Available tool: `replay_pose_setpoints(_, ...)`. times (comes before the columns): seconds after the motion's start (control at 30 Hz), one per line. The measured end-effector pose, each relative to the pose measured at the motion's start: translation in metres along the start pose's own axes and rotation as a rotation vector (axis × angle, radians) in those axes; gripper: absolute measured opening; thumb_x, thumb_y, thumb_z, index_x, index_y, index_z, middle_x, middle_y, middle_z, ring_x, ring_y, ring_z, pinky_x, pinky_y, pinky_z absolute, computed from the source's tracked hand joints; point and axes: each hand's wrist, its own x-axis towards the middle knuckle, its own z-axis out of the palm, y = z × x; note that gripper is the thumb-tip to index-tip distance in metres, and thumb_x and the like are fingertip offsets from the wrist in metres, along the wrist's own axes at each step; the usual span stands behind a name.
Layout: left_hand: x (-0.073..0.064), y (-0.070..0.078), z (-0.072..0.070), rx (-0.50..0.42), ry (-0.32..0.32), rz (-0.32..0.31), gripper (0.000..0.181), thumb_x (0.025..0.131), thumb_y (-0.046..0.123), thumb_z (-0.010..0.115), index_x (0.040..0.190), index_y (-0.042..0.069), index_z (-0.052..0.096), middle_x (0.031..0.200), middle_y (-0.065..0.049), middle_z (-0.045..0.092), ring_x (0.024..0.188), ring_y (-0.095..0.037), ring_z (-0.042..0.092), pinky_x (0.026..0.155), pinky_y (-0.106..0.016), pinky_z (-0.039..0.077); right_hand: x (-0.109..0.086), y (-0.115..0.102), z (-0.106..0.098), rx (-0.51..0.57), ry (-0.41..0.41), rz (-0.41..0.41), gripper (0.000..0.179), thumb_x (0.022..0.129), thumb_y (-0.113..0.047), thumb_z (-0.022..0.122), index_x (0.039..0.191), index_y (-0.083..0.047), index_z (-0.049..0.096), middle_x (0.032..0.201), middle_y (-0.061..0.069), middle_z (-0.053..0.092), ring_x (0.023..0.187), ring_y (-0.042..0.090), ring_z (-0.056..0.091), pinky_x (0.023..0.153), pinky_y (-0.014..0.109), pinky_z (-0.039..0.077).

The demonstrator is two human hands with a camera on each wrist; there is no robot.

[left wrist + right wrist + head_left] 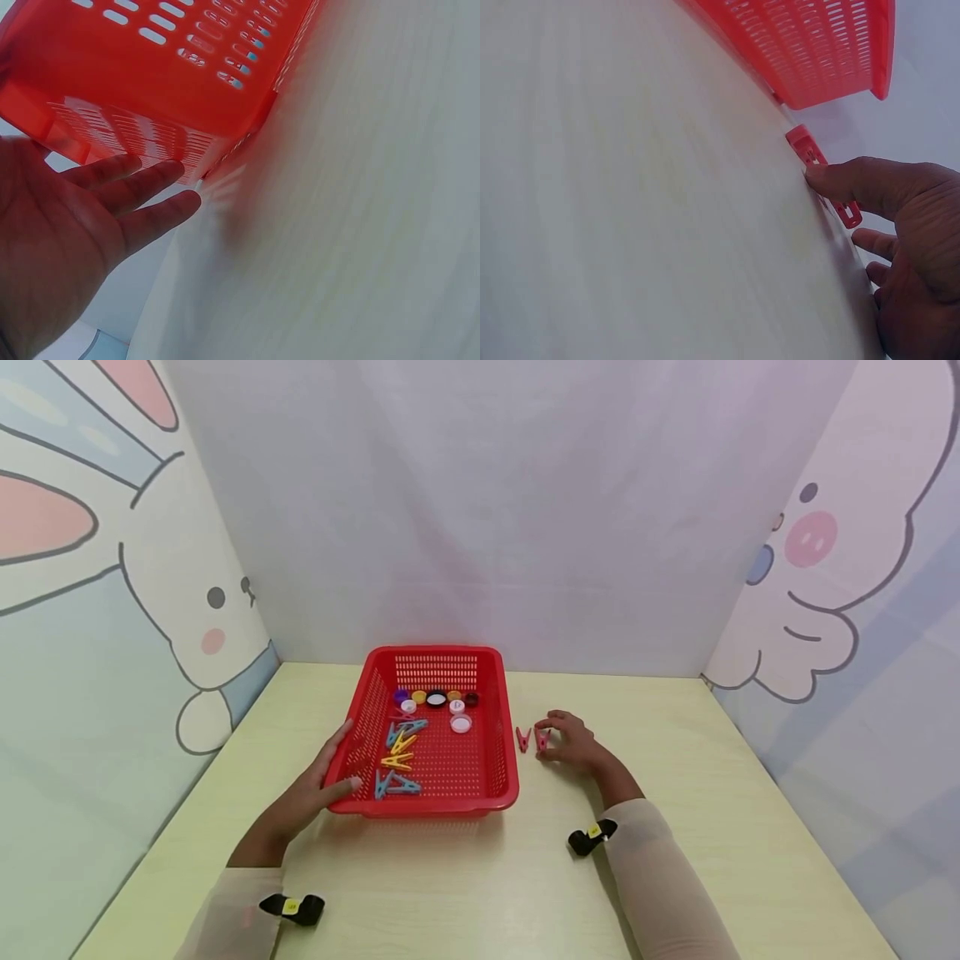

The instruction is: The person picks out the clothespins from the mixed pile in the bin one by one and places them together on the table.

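A red plastic basket [497, 760] with slotted walls stands on the table. My left hand [303, 793] holds its left rim, thumb over the edge and fingers [150, 187] along the outside wall. Just right of the basket, my right hand [573, 743] pinches a red clothespin [543, 741] at the tabletop between thumb and fingertips. Another red clothespin [522, 739] lies between that hand and the basket. Inside the basket, blue-grey clothespins [405, 785], yellow clothespins [397, 762] and a pinkish one [402, 716] lie along the left side.
Several bottle caps sit toward the basket's back, among them a black-rimmed cap [437, 698] and a white cap [461, 723]. The pale wooden table [450, 893] meets a grey backdrop [480, 527] behind, with cartoon-printed panels on both sides.
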Motion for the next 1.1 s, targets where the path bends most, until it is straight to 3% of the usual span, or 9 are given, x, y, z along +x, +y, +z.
replay_pose_setpoints(0.57, -0.0006, 0.0001, 0.0010, -0.007, 0.001, 0.004, 0.108, 0.100, 0.018, 0.073, 0.177, 0.031, -0.002, 0.166, -0.028, 0.033, 0.144, -0.052, 0.045, 0.089, -0.036, 0.068, 0.0011, 0.0009, -0.0019, 0.015, -0.043, 0.078, 0.058, 0.090, -0.024, 0.088, 0.144, -0.012, 0.068, 0.172, 0.023, 0.037, 0.163, 0.051, 0.026, 0.129, 0.079, 0.022)
replay_pose_setpoints(1.1, -0.0015, 0.0010, 0.0009, 0.001, 0.000, 0.018, 0.110, 0.099, 0.017, 0.074, 0.177, 0.031, -0.003, 0.167, -0.028, 0.031, 0.145, -0.053, 0.043, 0.089, -0.037, 0.069, -0.0006, 0.0011, -0.0022, 0.028, -0.038, 0.073, 0.070, 0.089, -0.028, 0.091, 0.151, -0.012, 0.062, 0.174, 0.023, 0.036, 0.164, 0.051, 0.024, 0.129, 0.078, 0.023)
